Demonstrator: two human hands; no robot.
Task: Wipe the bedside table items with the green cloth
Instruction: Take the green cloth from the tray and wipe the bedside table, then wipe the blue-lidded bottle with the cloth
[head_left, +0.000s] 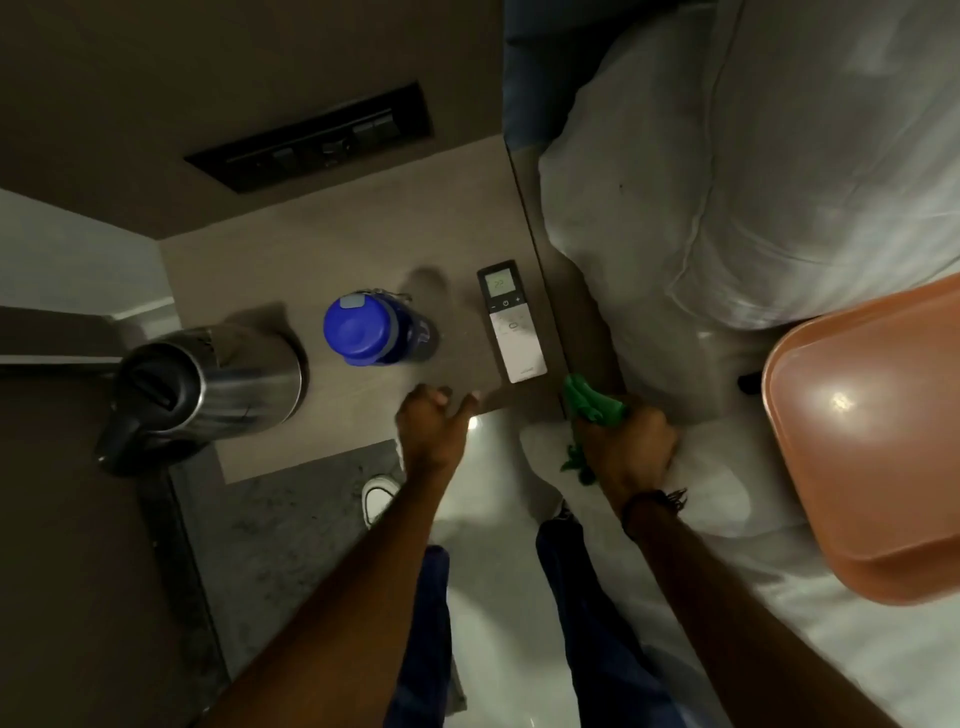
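wall switch panel (311, 137): black, long, tilted, at 11 o'clock, set in the brown wall. white pillow (753, 171): large, creased, at 1 to 2 o'clock on the bed. orange tray (867, 441): shallow, glossy, with a light spot on it, at 3 to 4 o'clock, lying on the white bed sheet (810, 649). white shoe (379, 499): toe showing near centre, at the edge of a dark speckled floor mat (280, 525). blue trousers (587, 597): at 6 o'clock. pale glossy floor (493, 467): at centre.
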